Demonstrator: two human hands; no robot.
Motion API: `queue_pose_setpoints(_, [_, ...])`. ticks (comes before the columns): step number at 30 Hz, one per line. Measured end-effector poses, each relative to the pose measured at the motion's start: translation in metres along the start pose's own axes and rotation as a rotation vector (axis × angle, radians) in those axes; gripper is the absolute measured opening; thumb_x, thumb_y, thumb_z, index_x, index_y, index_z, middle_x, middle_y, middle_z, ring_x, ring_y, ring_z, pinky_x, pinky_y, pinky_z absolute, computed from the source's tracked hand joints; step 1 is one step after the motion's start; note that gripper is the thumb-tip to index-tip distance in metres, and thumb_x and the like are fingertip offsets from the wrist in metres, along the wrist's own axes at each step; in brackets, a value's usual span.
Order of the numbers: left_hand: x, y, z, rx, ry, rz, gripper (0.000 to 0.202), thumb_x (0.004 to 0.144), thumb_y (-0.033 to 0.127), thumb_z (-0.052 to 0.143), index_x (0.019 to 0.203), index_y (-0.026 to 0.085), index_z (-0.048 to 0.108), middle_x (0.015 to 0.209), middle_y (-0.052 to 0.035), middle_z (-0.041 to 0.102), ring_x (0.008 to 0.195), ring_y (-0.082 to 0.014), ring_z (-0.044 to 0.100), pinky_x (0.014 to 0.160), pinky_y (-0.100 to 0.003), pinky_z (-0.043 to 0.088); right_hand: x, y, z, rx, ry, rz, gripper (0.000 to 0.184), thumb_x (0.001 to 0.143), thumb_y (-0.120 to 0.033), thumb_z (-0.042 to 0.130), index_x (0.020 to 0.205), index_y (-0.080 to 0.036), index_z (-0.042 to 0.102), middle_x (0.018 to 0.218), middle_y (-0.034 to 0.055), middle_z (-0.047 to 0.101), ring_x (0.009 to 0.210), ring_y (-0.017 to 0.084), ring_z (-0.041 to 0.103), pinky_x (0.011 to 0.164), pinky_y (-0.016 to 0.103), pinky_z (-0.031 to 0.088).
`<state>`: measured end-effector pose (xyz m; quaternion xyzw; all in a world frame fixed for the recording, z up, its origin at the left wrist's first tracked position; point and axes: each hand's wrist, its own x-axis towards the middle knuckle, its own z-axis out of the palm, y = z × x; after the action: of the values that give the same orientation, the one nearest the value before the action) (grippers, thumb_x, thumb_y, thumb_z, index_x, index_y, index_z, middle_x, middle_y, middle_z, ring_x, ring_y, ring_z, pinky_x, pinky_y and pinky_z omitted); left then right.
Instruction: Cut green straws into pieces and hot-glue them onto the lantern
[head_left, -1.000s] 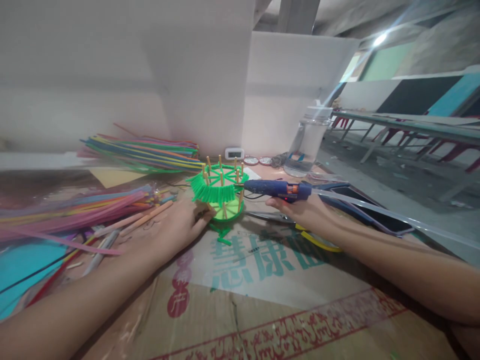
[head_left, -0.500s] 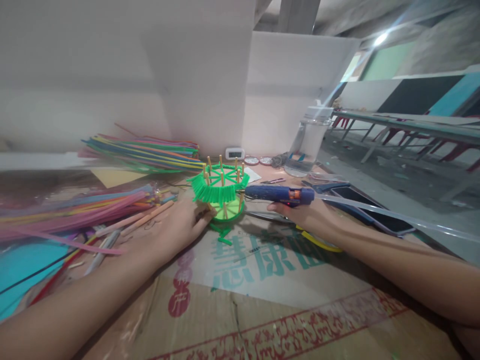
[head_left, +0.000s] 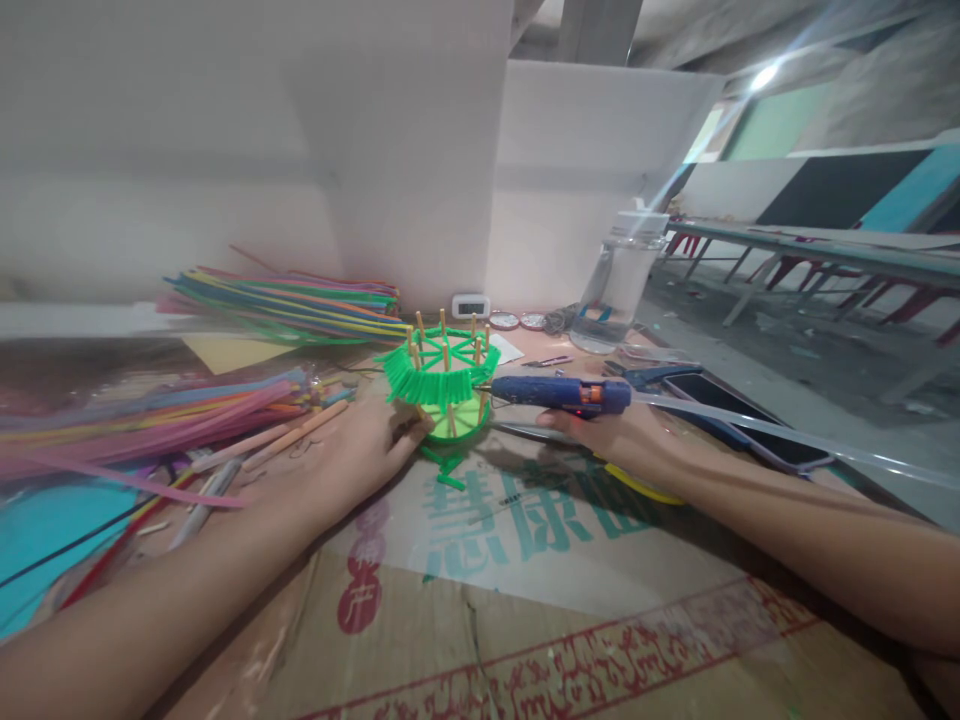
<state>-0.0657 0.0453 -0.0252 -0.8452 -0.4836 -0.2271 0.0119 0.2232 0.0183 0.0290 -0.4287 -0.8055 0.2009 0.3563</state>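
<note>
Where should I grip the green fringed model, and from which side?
Probably low, on the round base of the green model, from the left: the fringe juts out above it, and the glue gun points in from the right.

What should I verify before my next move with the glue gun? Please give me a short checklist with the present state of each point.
1. Glue gun in the right hand: ok.
2. Glue stick in the gun: ok, a long clear length extends from its rear.
3. Gun hot enough: cannot tell; a red light shows, but not the temperature.
4. Left hand at the base of the green model: ok, though grip firmness is unclear.
5. Nozzle touching the model: cannot tell; it points at the fringed edge.
6. Space below the right hand clear: not ok, a yellow-handled tool lies there.
</note>
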Motion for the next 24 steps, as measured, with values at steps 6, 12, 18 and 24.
queue_pose_setpoints(6, [0.000, 0.002, 0.000, -0.020, -0.008, -0.013, 0.028, 0.095, 0.035, 0.046, 0.087, 0.019, 0.067, 0.083, -0.0060, 0.070, 0.076, -0.0228, 0.063, 0.066, -0.032, 0.041, 0.001, 0.021, -0.001, 0.023, -0.024, 0.044, 0.031, 0.079, -0.048, 0.070, 0.103, -0.028, 0.071, 0.101, 0.0049, 0.073, 0.098, 0.029, 0.068, 0.088, 0.044, 0.055])
queue_pose_setpoints(12, [0.002, -0.006, 0.004, 0.030, 0.074, -0.016, 0.032, 0.096, 0.037, 0.044, 0.081, 0.017, 0.064, 0.082, -0.0079, 0.067, 0.079, -0.0236, 0.061, 0.071, -0.034, 0.043, 0.004, 0.031, -0.015, 0.076, 0.004, -0.006, 0.040, 0.089, -0.054, 0.054, 0.069, -0.021, 0.065, 0.072, 0.0046, 0.068, 0.074, 0.021, 0.066, 0.076, 0.036, 0.052])
queue_pose_setpoints(18, [0.003, -0.009, 0.005, -0.022, 0.073, -0.039, 0.030, 0.096, 0.035, 0.042, 0.085, 0.017, 0.064, 0.090, -0.0085, 0.066, 0.090, -0.0240, 0.061, 0.078, -0.034, 0.045, 0.039, 0.026, -0.035, -0.014, 0.094, 0.091, 0.042, 0.093, -0.046, 0.047, 0.069, -0.019, 0.067, 0.081, 0.0064, 0.071, 0.082, 0.020, 0.064, 0.081, 0.031, 0.049])
queue_pose_setpoints(24, [0.002, -0.004, 0.004, 0.009, 0.061, -0.041, 0.034, 0.097, 0.038, 0.042, 0.080, 0.018, 0.064, 0.077, -0.0061, 0.065, 0.079, -0.0224, 0.061, 0.073, -0.033, 0.044, 0.102, 0.070, -0.038, -0.129, 0.021, 0.265, 0.037, 0.086, -0.048, 0.061, 0.105, -0.018, 0.070, 0.106, 0.0090, 0.073, 0.096, 0.023, 0.065, 0.080, 0.030, 0.051])
